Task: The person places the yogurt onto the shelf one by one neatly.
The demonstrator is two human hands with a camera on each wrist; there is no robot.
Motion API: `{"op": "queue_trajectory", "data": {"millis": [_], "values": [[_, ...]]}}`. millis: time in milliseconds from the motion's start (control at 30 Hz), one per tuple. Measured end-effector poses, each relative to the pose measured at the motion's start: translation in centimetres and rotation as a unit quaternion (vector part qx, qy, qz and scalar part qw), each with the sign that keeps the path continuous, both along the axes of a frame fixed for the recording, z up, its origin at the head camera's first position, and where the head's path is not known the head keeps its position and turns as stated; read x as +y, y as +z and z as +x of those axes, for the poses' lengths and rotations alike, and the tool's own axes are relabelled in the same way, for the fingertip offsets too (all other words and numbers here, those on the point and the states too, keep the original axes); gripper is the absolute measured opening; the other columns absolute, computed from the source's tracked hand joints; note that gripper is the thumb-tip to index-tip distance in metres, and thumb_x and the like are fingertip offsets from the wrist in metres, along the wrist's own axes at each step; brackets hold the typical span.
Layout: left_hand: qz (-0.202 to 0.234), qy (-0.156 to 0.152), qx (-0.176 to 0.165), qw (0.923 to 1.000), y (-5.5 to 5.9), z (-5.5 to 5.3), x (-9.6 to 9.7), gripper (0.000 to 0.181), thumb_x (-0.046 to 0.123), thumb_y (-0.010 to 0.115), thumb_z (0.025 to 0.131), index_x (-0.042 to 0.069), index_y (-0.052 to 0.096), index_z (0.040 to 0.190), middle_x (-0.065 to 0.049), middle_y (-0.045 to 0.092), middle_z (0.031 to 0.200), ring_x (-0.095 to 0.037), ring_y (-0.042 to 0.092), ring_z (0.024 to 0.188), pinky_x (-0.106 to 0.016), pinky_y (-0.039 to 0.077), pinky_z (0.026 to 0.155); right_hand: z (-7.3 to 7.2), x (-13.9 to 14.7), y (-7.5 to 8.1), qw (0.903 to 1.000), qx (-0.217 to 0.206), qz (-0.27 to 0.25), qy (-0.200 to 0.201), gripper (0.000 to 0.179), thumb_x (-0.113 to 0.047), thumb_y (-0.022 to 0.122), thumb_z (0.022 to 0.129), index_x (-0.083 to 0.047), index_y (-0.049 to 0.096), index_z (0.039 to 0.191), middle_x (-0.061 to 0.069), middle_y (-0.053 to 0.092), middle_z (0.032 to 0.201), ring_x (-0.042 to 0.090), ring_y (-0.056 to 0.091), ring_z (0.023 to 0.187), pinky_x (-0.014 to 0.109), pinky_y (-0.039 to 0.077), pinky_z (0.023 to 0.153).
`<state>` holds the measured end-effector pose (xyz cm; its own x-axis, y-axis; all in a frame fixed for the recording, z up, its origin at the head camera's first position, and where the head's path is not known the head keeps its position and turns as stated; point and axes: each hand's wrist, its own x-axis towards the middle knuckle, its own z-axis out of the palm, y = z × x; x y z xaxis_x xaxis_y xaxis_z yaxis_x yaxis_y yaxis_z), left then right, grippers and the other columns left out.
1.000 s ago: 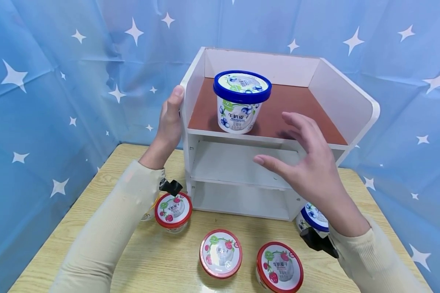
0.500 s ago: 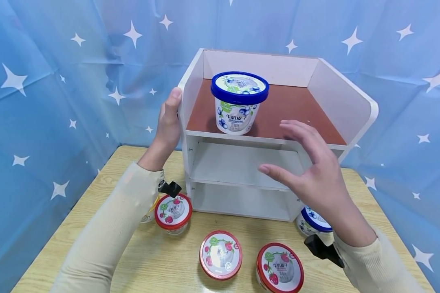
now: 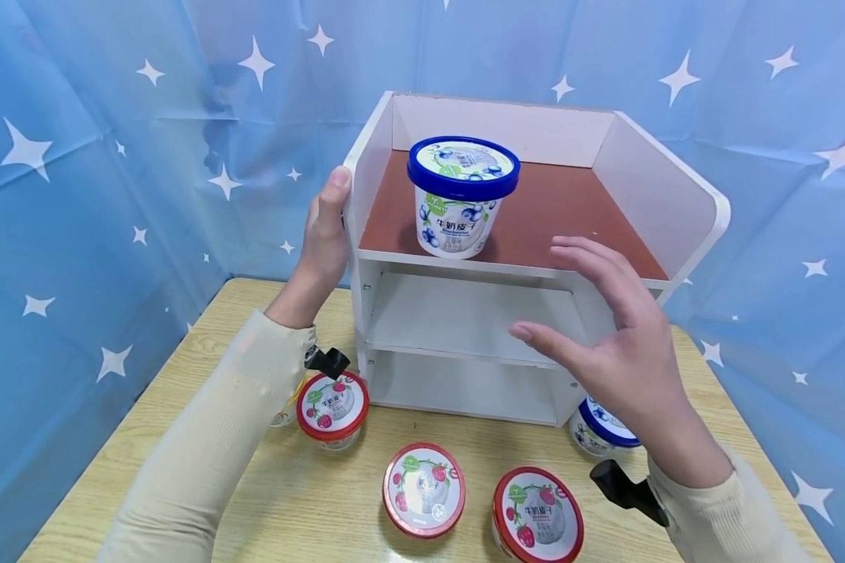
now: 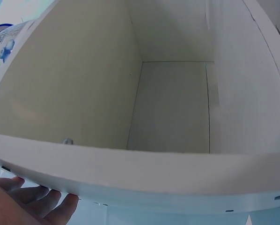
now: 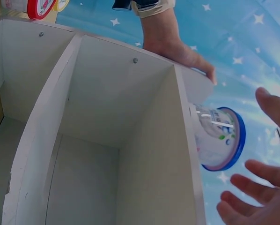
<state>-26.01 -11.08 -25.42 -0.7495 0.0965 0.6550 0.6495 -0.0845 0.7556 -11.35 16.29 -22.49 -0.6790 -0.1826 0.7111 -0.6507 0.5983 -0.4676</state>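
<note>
A white shelf unit [image 3: 465, 270] stands on the table. A tub with a blue lid and blueberry print [image 3: 458, 207] is upright on its brown top board [image 3: 556, 203], near the front left. My left hand [image 3: 324, 234] rests against the outer left side panel, thumb at its front edge; in the left wrist view, the fingers [image 4: 37, 199] lie along the outside. To the right of the tub, my right hand [image 3: 616, 336] hovers before the shelf, fingers spread, holding nothing. In the right wrist view, the blue-lidded tub [image 5: 219, 138] is apart from that hand [image 5: 266, 187].
Red-lidded tubs with strawberry print stand on the wooden table [image 3: 267, 485]: left tub [image 3: 334, 407], middle tub [image 3: 424, 489] and right tub [image 3: 538, 512]. A second blue-lidded tub [image 3: 602, 426] stands by the shelf's right corner. Behind hangs a blue star-patterned curtain [image 3: 500, 47].
My right hand has drawn back a little, down and to the right, away from the blue-lidded tub. The left hand stays on the side panel, and the tubs keep their places.
</note>
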Motion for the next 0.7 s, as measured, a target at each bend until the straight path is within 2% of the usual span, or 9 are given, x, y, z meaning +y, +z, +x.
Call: {"op": "queue_trajectory", "data": {"millis": [133, 400, 533, 700], "values": [[-0.004, 0.004, 0.000, 1.0000, 0.0, 0.0, 0.0, 0.068, 0.052, 0.031, 0.092, -0.002, 0.051, 0.128, -0.023, 0.055, 0.103, -0.031, 0.056, 0.086, -0.038, 0.051, 0.068, 0.2, 0.1, -0.2, 1.0000, 0.004, -0.006, -0.002, 0.078, 0.004, 0.090, 0.061, -0.005, 0.060, 0.133, 0.003, 0.055, 0.136, 0.019, 0.044, 0.130, 0.026, 0.034, 0.104], [0.004, 0.002, -0.002, 1.0000, -0.1, 0.0, 0.1, 0.066, 0.052, 0.032, 0.092, -0.002, 0.053, 0.124, -0.024, 0.055, 0.100, -0.030, 0.057, 0.082, -0.038, 0.051, 0.066, 0.2, 1.0, -0.9, 0.9996, 0.014, -0.022, 0.012, 0.076, 0.006, 0.089, 0.060, 0.000, 0.060, 0.130, 0.011, 0.057, 0.133, 0.024, 0.045, 0.130, 0.028, 0.034, 0.106], [0.006, -0.001, 0.006, 1.0000, -0.1, 0.0, 0.1, 0.069, 0.056, 0.034, 0.092, -0.002, 0.053, 0.124, -0.024, 0.055, 0.099, -0.029, 0.057, 0.081, -0.037, 0.051, 0.066, 0.2, 1.5, -1.2, 0.9996, 0.006, -0.022, 0.014, 0.079, 0.011, 0.088, 0.059, 0.001, 0.059, 0.131, 0.011, 0.056, 0.134, 0.022, 0.047, 0.127, 0.029, 0.035, 0.105], [0.009, -0.001, 0.008, 0.9999, -0.1, -0.1, 0.1, 0.067, 0.052, 0.033, 0.093, -0.005, 0.052, 0.124, -0.023, 0.054, 0.097, -0.029, 0.056, 0.080, -0.037, 0.050, 0.065, -0.1, 2.1, -1.7, 0.9989, 0.003, -0.038, 0.027, 0.082, 0.015, 0.086, 0.057, 0.001, 0.058, 0.132, 0.013, 0.057, 0.132, 0.023, 0.050, 0.124, 0.031, 0.037, 0.105]]}}
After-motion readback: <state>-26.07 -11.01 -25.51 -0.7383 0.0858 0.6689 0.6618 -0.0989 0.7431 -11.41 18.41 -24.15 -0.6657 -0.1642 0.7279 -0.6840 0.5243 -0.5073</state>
